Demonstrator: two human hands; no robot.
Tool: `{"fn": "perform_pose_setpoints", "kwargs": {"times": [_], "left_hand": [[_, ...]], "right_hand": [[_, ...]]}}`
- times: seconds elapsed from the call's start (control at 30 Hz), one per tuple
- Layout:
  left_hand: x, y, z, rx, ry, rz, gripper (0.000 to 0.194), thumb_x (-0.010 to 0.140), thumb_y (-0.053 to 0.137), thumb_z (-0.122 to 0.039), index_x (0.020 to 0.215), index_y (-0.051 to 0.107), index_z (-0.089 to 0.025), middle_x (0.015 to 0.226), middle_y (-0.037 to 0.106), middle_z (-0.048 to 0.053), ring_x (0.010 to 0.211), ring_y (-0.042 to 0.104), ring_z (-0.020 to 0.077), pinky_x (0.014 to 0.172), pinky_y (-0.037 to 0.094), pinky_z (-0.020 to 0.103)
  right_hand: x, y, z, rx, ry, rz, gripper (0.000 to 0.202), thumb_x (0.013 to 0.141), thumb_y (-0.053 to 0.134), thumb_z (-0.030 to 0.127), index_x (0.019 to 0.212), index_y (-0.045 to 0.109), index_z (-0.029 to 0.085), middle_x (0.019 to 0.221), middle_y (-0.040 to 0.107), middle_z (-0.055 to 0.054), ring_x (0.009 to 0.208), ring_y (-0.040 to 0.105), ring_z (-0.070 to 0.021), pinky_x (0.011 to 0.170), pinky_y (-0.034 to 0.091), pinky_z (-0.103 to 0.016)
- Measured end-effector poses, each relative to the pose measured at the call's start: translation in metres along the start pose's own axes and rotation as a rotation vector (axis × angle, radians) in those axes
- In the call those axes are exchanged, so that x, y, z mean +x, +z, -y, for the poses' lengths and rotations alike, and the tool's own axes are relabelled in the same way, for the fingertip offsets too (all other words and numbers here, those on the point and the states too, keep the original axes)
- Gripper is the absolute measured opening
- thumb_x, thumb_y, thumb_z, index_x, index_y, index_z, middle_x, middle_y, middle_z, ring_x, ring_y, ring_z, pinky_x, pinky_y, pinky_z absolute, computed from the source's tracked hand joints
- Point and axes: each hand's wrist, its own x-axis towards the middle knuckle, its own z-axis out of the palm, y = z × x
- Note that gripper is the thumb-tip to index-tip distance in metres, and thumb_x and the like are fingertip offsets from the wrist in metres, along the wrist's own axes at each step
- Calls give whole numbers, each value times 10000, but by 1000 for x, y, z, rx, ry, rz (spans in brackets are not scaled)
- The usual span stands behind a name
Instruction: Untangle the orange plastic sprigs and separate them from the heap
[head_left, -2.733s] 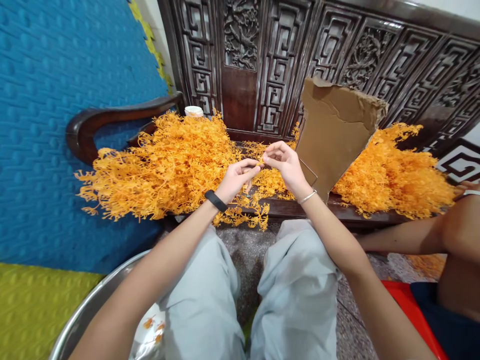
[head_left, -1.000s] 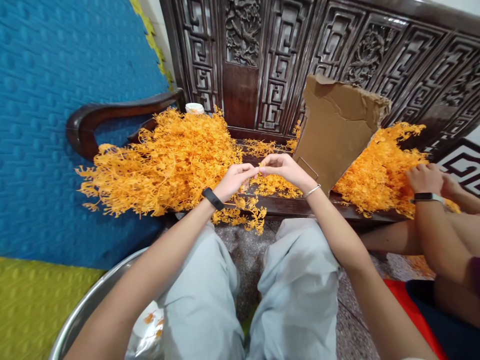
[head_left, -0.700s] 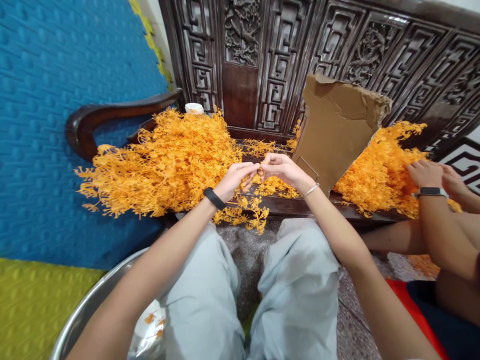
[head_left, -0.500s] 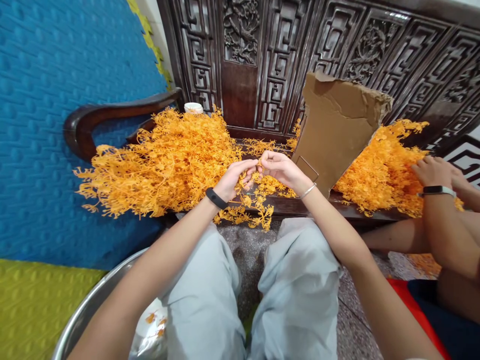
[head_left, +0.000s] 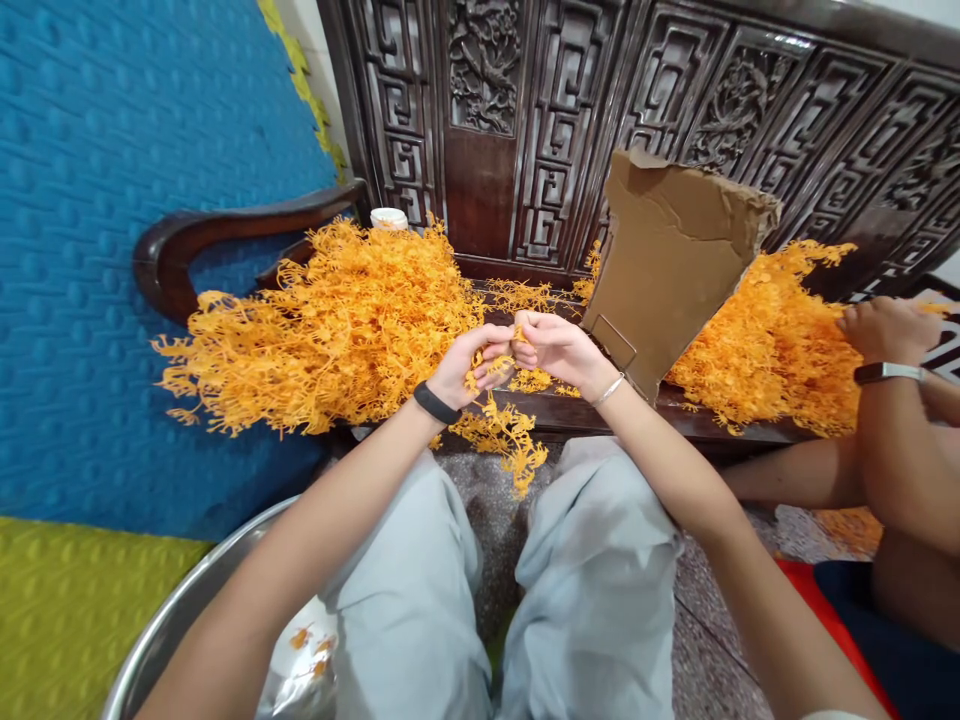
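Both hands meet in front of me over the edge of a dark wooden bench. My left hand (head_left: 474, 364) is closed around an orange plastic sprig (head_left: 510, 435), whose branched end hangs down below the wrist. With thumb and fingertips, my right hand (head_left: 553, 345) pinches a small orange piece by the left fingertips; whether it is joined to the sprig I cannot tell. Just left of my hands lies a large heap of orange plastic sprigs (head_left: 330, 335). More loose orange bits (head_left: 531, 380) rest on the bench beneath my fingers.
A torn cardboard piece (head_left: 667, 270) stands upright on the bench. Beyond it lies another orange heap (head_left: 765, 345), beside a co-worker's hand (head_left: 889, 330). A metal basin (head_left: 217, 560) stands at lower left. The bench's curved armrest (head_left: 161, 265) and a white container (head_left: 388, 218) are at left.
My left hand has turned slightly and its fingers curl more, with the sprig hanging lower. The right hand has stayed close to it. The co-worker's hand has moved up and right.
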Motion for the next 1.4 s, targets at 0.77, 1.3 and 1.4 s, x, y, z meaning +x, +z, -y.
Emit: {"fn": "perform_pose_setpoints", "kwargs": {"times": [0.77,1.3,1.4], "left_hand": [[-9,-3,0,-10,27,131,416,620,541,-257,342,241,-176,224,169,-55,164,261,55,271,202,176],[-9,3,-1,-133,84,173,417,603,532,-216,353,201,-172,209,155,-66,146,269,61,266,209,168],[-12,6,-2,-93,85,177,419,612,530,-220,358,199,-178,210,151,-62,146,273,65,269,208,173]], "right_hand": [[-3,14,-7,86,-43,94,328,717,727,297,668,438,150,576,514,37,526,459,-51,544,362,-193],[-4,22,-7,85,-66,-12,408,680,728,309,680,339,186,554,478,56,511,430,-52,518,349,-193],[-5,24,-7,106,-52,-22,424,655,734,299,677,324,193,539,463,64,495,415,-54,504,345,-193]]}}
